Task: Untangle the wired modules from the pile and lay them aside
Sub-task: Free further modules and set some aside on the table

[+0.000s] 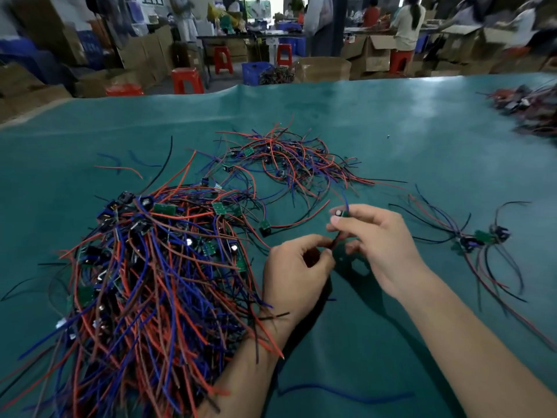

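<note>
Two bare arms come in from the bottom edge. The left hand (297, 267) and the right hand (381, 242) wear no gloves. There are no rings on the fingers that show. The wrists have no watch and no band. No sleeves show on either forearm, all the way down to the bottom edge. The fingernails are short and plain.

Pile (144, 285) cut off lower left

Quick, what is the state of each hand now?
Left hand: pinches a thin red wire.
Right hand: holds a small green wired module.
</note>
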Demonstrator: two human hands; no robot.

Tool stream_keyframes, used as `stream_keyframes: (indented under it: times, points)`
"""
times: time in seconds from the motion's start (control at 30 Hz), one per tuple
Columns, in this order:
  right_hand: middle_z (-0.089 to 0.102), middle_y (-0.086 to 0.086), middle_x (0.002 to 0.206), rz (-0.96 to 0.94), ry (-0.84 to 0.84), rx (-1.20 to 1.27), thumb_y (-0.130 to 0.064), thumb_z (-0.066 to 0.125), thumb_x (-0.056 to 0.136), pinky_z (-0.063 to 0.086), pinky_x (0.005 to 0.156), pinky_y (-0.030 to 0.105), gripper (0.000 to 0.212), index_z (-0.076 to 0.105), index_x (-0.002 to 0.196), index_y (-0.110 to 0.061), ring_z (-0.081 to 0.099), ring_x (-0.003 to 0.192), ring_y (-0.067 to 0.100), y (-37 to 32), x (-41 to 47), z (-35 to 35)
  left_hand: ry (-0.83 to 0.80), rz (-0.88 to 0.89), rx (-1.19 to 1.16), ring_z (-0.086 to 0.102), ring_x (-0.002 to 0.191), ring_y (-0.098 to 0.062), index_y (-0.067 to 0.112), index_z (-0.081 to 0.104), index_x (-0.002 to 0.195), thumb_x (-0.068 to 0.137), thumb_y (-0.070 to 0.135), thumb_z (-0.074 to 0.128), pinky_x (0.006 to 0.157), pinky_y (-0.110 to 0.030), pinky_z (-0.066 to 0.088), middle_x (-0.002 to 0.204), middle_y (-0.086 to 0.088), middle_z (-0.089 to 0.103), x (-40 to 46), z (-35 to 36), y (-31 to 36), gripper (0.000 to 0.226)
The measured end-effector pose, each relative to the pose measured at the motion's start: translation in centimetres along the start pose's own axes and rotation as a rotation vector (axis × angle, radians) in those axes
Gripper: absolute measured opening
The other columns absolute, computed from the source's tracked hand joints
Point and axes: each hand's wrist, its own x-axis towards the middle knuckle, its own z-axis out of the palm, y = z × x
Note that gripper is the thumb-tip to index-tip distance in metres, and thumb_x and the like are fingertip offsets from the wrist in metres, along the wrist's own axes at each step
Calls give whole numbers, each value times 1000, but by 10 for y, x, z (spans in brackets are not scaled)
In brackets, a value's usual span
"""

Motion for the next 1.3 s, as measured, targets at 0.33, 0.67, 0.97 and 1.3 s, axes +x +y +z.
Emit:
stream_keyframes:
  times: [0.33, 0.67, 0.97, 1.3]
  points:
    - [73, 18, 119, 177, -292, 348, -10, 55, 92, 46, 78, 32, 25, 69, 111, -3, 70, 95, 21, -4, -1, 7, 8, -51, -235, 75, 83, -14, 15, 74, 103, 89, 25, 60, 81, -39, 60, 87, 2, 78, 3, 2, 2, 22]
    - [70, 21, 124, 169, -267, 343, 1, 44, 97, 57, 75, 30, 31, 70, 113, 7, 70, 97, 24, -1, -5, 10, 69, -37, -134, 51, 47, -16, 12, 72, 86, 96, 12, 64, 51, -47, 53, 51, 4, 56, 3, -2, -1, 13]
    - [74, 22, 91, -37, -93, 112, -13, 79, 81, 61, 80, 36, 7, 82, 78, -7, 67, 84, 24, 5, -2, 8, 89, -21, -75, 57, 56, -39, 12, 70, 78, 83, 33, 61, 57, -49, 50, 57, -17, 60, 3, -3, 0, 23]
    - [72, 4, 72, -286, 292, -214, -13, 76, 90, 52, 62, 30, 19, 74, 72, -21, 63, 72, 14, 1, 16, -23, -24, 5, -37, 60, 57, -29, 16, 72, 79, 80, 35, 64, 59, -44, 52, 57, -4, 62, 2, 0, -2, 21]
